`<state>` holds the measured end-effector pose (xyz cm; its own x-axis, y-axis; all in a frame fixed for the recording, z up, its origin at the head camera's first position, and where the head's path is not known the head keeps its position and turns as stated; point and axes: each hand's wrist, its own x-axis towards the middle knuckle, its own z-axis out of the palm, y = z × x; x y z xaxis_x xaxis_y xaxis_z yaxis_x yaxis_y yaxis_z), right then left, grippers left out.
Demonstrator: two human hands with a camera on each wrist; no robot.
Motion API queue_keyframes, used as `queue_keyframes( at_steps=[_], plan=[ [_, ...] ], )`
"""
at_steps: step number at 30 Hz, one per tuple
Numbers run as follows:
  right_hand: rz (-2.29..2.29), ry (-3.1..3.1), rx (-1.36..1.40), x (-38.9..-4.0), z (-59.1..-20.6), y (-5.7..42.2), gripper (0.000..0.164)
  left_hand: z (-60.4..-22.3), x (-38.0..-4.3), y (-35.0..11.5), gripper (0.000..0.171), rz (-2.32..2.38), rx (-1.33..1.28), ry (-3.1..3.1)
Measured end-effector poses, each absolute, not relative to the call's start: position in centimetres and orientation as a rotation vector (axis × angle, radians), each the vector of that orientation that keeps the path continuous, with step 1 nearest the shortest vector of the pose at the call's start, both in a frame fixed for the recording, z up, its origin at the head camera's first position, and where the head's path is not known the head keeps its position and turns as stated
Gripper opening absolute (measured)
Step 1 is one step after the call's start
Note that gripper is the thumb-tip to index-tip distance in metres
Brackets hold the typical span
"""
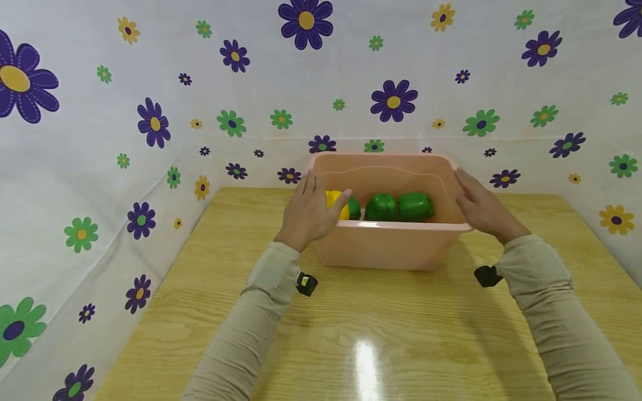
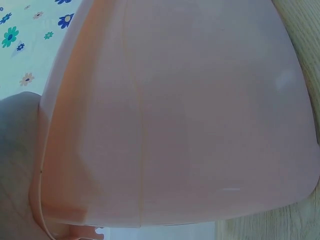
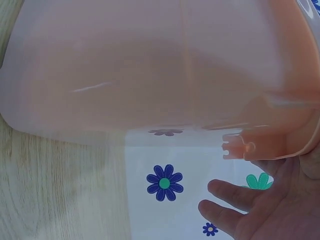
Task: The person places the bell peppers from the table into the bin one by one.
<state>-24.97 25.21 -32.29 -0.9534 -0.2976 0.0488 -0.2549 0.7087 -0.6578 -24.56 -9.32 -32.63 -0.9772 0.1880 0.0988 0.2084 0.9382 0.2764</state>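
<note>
A pink plastic bin (image 1: pixel 381 246) stands on the table. Inside it lie a yellow bell pepper (image 1: pixel 336 199), partly covered by the left thumb, a green bell pepper (image 1: pixel 381 208) in the middle and another green bell pepper (image 1: pixel 415 207) to its right. Beside the yellow pepper, part of another green one (image 1: pixel 354 209) shows. My left hand (image 1: pixel 308 214) rests on the bin's left rim, fingers straight and pointing away, thumb out over the opening. At the opposite end my right hand (image 1: pixel 482 206) touches the right rim; its fingers (image 3: pixel 227 215) extend loosely outside the wall in the right wrist view.
The wooden table (image 1: pixel 241 239) reaches back to a white cloth (image 1: pixel 321 72) printed with flowers, which also runs along the left side. Black devices sit at the left wrist (image 1: pixel 306 283) and the right wrist (image 1: pixel 487 275). Light glares on the tabletop in front.
</note>
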Motion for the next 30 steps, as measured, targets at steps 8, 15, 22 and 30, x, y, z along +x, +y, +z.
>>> queue_keyframes(
  at_steps=[8, 15, 22, 30],
  plan=[
    [-1.134, 2.824, -0.41, -24.5, -32.0, 25.4, 0.068, -32.5, -24.2, -10.1, 0.095, -0.609, -0.337, -2.963],
    [-1.137, 2.848, -0.401, -24.0, -32.1, 24.8, 0.079, -32.6, -24.2, -12.0, 0.095, -0.666, -0.388, -2.942],
    [-1.08, 2.86, -0.377, -23.9, -32.6, 24.6, 0.068, -33.2, -24.1, -11.8, 0.097, -0.781, -0.412, -2.983],
    [-1.112, 2.83, -0.394, -24.0, -32.2, 24.5, 0.072, -33.0, -24.2, -11.8, 0.098, -0.767, -0.366, -3.011]
  ],
)
